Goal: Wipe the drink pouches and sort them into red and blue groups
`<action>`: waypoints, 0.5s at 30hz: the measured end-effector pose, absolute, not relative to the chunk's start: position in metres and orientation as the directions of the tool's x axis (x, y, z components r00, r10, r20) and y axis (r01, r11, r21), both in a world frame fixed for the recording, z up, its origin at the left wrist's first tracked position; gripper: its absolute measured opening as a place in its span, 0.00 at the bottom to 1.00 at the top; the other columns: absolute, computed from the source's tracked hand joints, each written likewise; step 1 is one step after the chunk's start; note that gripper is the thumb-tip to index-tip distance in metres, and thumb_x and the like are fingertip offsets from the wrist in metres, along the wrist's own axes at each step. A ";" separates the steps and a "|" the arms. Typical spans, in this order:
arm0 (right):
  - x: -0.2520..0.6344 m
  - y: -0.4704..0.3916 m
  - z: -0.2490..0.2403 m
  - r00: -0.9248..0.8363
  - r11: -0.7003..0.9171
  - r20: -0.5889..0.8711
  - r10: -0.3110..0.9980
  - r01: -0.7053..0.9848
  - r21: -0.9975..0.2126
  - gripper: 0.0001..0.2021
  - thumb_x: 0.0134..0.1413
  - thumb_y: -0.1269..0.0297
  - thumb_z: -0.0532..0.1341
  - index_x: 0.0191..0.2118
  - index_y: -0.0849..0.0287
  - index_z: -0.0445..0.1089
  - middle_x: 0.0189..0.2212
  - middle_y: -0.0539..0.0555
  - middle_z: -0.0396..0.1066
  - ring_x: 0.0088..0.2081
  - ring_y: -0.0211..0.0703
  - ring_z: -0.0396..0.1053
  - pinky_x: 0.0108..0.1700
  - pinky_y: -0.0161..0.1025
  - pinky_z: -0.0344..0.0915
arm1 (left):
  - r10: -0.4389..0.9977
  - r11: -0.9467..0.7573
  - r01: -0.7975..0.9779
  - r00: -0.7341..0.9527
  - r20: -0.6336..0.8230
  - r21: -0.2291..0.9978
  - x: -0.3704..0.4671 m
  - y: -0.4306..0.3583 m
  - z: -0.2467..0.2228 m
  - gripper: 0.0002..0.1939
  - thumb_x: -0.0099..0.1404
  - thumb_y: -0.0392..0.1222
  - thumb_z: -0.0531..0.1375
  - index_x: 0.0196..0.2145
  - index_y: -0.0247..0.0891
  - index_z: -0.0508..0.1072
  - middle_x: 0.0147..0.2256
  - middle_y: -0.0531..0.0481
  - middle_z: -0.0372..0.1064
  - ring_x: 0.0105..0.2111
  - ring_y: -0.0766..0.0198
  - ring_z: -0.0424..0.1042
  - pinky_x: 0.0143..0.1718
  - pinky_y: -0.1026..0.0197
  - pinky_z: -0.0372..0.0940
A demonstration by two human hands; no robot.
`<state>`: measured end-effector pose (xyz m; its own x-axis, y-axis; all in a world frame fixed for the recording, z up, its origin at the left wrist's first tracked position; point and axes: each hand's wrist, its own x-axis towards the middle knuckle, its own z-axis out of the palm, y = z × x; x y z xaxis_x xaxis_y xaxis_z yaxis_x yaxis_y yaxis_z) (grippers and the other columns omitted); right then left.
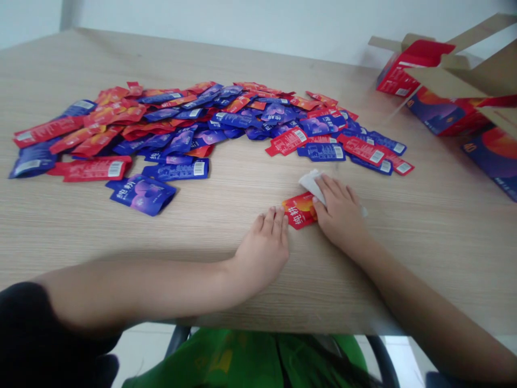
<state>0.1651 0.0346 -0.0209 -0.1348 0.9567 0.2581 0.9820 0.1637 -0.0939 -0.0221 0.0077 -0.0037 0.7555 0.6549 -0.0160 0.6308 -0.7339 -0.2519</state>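
A red pouch [299,210] with orange print and white characters lies flat on the table in front of me. My left hand [266,237] is closed, its fingers together and pinching the left end of that pouch against the tabletop. Under the fingers of my right hand [339,210] is a crumpled white tissue [312,185], pressed onto the pouch's right end. Part of the tissue and that end of the pouch are hidden by the right hand. A blue pouch [142,194] lies nearest on the left, at the front of a pile.
A wide pile of red and blue pouches [181,124] stretches across the table [226,215]. Several more pouches [365,150] lie in an overlapping group beyond my right hand. At the right stand printed boxes [440,110] with raised cardboard flaps. A white wall is behind the table.
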 end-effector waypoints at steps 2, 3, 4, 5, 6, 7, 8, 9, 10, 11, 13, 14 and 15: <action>0.162 0.032 -0.021 -0.199 0.226 0.263 0.944 0.971 -0.078 0.26 0.65 0.63 0.48 0.64 0.69 0.61 0.65 0.64 0.57 0.65 0.58 0.54 0.65 0.59 0.49 | 0.651 -0.736 0.627 0.759 -0.015 -0.255 -0.022 0.008 -0.005 0.25 0.69 0.32 0.48 0.61 0.18 0.64 0.60 0.26 0.59 0.60 0.42 0.63 0.56 0.48 0.66; 0.159 0.030 -0.021 -0.275 0.301 0.251 0.928 0.951 -0.069 0.26 0.64 0.64 0.48 0.64 0.69 0.61 0.66 0.64 0.56 0.66 0.57 0.52 0.67 0.58 0.47 | 0.648 -0.738 0.624 0.761 -0.013 -0.258 -0.022 0.008 -0.006 0.25 0.69 0.32 0.49 0.60 0.17 0.64 0.60 0.25 0.60 0.60 0.42 0.63 0.56 0.48 0.66; 0.157 0.028 -0.021 -0.344 0.368 0.236 0.909 0.927 -0.067 0.26 0.64 0.66 0.48 0.64 0.69 0.60 0.66 0.63 0.55 0.67 0.55 0.51 0.68 0.57 0.45 | 0.646 -0.738 0.622 0.763 -0.009 -0.262 -0.022 0.008 -0.007 0.24 0.69 0.32 0.49 0.60 0.17 0.65 0.60 0.25 0.60 0.60 0.42 0.64 0.56 0.48 0.66; 0.156 0.026 -0.021 -0.381 0.406 0.223 0.897 0.911 -0.075 0.26 0.64 0.67 0.47 0.65 0.68 0.59 0.67 0.62 0.54 0.68 0.53 0.49 0.68 0.56 0.44 | 0.643 -0.739 0.619 0.766 -0.003 -0.266 -0.022 0.008 -0.008 0.24 0.69 0.32 0.49 0.59 0.17 0.66 0.59 0.25 0.61 0.59 0.42 0.64 0.55 0.48 0.66; 0.156 0.026 -0.021 -0.376 0.403 0.220 0.900 0.911 -0.089 0.26 0.64 0.67 0.47 0.65 0.68 0.59 0.67 0.62 0.54 0.68 0.52 0.49 0.68 0.57 0.44 | 0.641 -0.738 0.618 0.768 0.007 -0.271 -0.023 0.008 -0.009 0.24 0.69 0.32 0.50 0.59 0.17 0.66 0.59 0.25 0.61 0.59 0.42 0.64 0.55 0.49 0.66; 0.159 0.027 -0.022 -0.334 0.365 0.226 0.915 0.925 -0.107 0.26 0.64 0.67 0.46 0.65 0.68 0.59 0.67 0.62 0.54 0.68 0.52 0.50 0.68 0.58 0.46 | 0.638 -0.737 0.618 0.770 0.019 -0.276 -0.023 0.008 -0.009 0.24 0.68 0.32 0.50 0.59 0.17 0.66 0.59 0.25 0.61 0.59 0.42 0.65 0.55 0.49 0.66; 0.162 0.029 -0.023 -0.269 0.304 0.239 0.933 0.944 -0.128 0.26 0.64 0.67 0.45 0.65 0.68 0.58 0.66 0.63 0.55 0.67 0.53 0.51 0.67 0.59 0.47 | 0.636 -0.735 0.617 0.771 0.030 -0.280 -0.023 0.008 -0.010 0.24 0.68 0.32 0.50 0.59 0.17 0.66 0.59 0.25 0.61 0.59 0.42 0.65 0.55 0.49 0.66; 0.166 0.032 -0.024 -0.202 0.245 0.256 0.945 0.958 -0.150 0.26 0.65 0.67 0.45 0.65 0.69 0.58 0.66 0.65 0.55 0.67 0.55 0.52 0.66 0.61 0.49 | 0.634 -0.734 0.618 0.772 0.042 -0.282 -0.023 0.007 -0.011 0.24 0.68 0.32 0.51 0.59 0.17 0.66 0.59 0.25 0.61 0.59 0.43 0.65 0.55 0.50 0.66; 0.170 0.034 -0.025 -0.154 0.205 0.273 0.950 0.964 -0.171 0.26 0.65 0.66 0.44 0.64 0.71 0.59 0.65 0.67 0.56 0.67 0.56 0.52 0.65 0.62 0.51 | 0.634 -0.732 0.620 0.772 0.051 -0.283 -0.024 0.007 -0.012 0.24 0.68 0.32 0.51 0.59 0.17 0.66 0.59 0.25 0.62 0.58 0.43 0.66 0.55 0.50 0.67; 0.172 0.036 -0.025 -0.143 0.202 0.283 0.948 0.961 -0.189 0.25 0.65 0.67 0.44 0.63 0.72 0.59 0.64 0.69 0.57 0.66 0.56 0.53 0.65 0.61 0.52 | 0.634 -0.731 0.621 0.771 0.058 -0.283 -0.024 0.007 -0.012 0.24 0.68 0.33 0.52 0.59 0.17 0.67 0.58 0.25 0.62 0.58 0.43 0.66 0.54 0.50 0.67; 0.172 0.038 -0.026 -0.228 0.292 0.281 0.932 0.932 -0.215 0.25 0.64 0.71 0.44 0.61 0.73 0.62 0.63 0.69 0.60 0.65 0.53 0.55 0.66 0.55 0.52 | 0.632 -0.728 0.625 0.771 0.076 -0.281 -0.024 0.007 -0.014 0.24 0.69 0.34 0.52 0.58 0.17 0.67 0.58 0.25 0.63 0.58 0.42 0.66 0.54 0.49 0.67; 0.171 0.039 -0.025 -0.280 0.345 0.276 0.919 0.911 -0.224 0.24 0.62 0.72 0.44 0.60 0.73 0.64 0.62 0.68 0.62 0.65 0.51 0.56 0.67 0.53 0.51 | 0.632 -0.727 0.627 0.771 0.083 -0.280 -0.024 0.008 -0.014 0.24 0.69 0.35 0.52 0.58 0.16 0.66 0.58 0.25 0.63 0.58 0.42 0.66 0.54 0.49 0.67; 0.170 0.038 -0.025 -0.315 0.380 0.274 0.909 0.896 -0.231 0.24 0.61 0.73 0.45 0.59 0.72 0.64 0.61 0.67 0.62 0.65 0.50 0.57 0.67 0.51 0.51 | 0.630 -0.728 0.627 0.771 0.089 -0.278 -0.024 0.008 -0.015 0.24 0.70 0.35 0.52 0.58 0.16 0.66 0.58 0.24 0.62 0.58 0.41 0.66 0.53 0.49 0.67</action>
<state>0.1696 0.0384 -0.0247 -0.3150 0.9088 0.2738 0.8958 0.3799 -0.2305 -0.0238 0.0078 -0.0146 0.7713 0.6302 0.0895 0.6268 -0.7277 -0.2785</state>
